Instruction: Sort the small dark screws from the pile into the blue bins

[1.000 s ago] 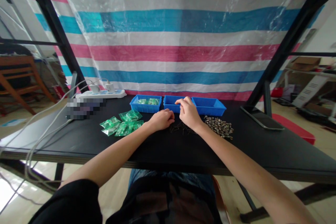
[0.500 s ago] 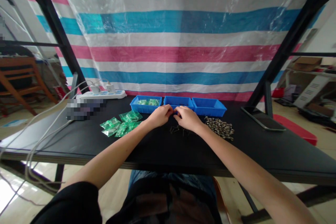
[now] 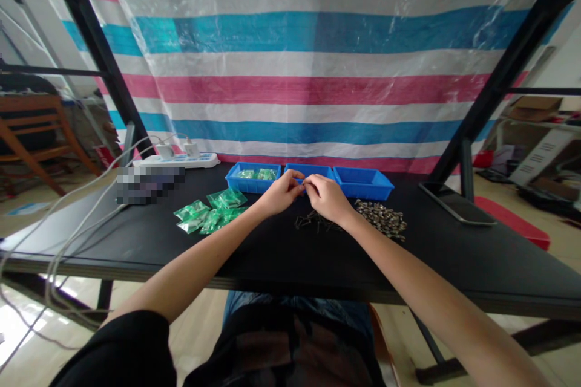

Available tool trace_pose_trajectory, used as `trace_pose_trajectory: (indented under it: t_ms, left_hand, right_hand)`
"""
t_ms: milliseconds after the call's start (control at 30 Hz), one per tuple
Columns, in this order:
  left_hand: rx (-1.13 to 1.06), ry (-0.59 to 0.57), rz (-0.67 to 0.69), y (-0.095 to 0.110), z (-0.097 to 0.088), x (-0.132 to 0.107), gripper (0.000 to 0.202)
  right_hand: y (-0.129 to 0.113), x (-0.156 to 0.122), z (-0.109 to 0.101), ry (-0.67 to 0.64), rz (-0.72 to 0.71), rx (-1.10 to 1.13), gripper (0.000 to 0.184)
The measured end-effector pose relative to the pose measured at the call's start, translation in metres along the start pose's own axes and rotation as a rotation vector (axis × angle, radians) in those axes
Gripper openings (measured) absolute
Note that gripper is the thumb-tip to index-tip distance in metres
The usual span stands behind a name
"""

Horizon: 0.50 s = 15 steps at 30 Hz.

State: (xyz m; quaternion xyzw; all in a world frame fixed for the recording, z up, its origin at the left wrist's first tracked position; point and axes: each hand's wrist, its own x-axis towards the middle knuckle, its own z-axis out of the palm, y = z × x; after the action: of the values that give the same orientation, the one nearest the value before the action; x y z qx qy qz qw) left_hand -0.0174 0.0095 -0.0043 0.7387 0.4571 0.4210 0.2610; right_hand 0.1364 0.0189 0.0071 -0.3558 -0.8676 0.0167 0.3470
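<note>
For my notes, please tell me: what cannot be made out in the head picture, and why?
In the head view:
Whatever may be between the left hand and right hand: covered by the hands themselves.
Inside of the middle blue tray: partly blocked by both hands.
Contents of the green packets: too small and blurred.
Count of thin dark pieces: tangled, too small.
Object near the power strip: pixelated.

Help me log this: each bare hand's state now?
Bare left hand: curled; whether it holds anything can't be told.
Bare right hand: curled; whether it holds anything can't be told.
</note>
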Motion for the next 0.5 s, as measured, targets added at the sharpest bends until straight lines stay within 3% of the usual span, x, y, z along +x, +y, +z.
trace_pose_trajectory:
  t_ms: [133, 333, 500]
  left_hand:
    - [-0.3, -0.012, -0.03, 0.003, 0.002, 0.0, 0.025]
    - [-0.64, 0.119, -0.192, 0.008, -0.002, -0.001, 0.016]
    - [-0.701, 0.153, -0.262, 0.011, -0.003, -0.001, 0.012]
  right_hand:
    - [-0.002, 0.0, -0.001, 0.039, -0.057, 0.093, 0.021]
    - [-0.006, -0.004, 0.006, 0.061, -0.075, 0.196, 0.04]
    - [-0.002, -0.002, 0.012, 0.131, -0.027, 0.169, 0.013]
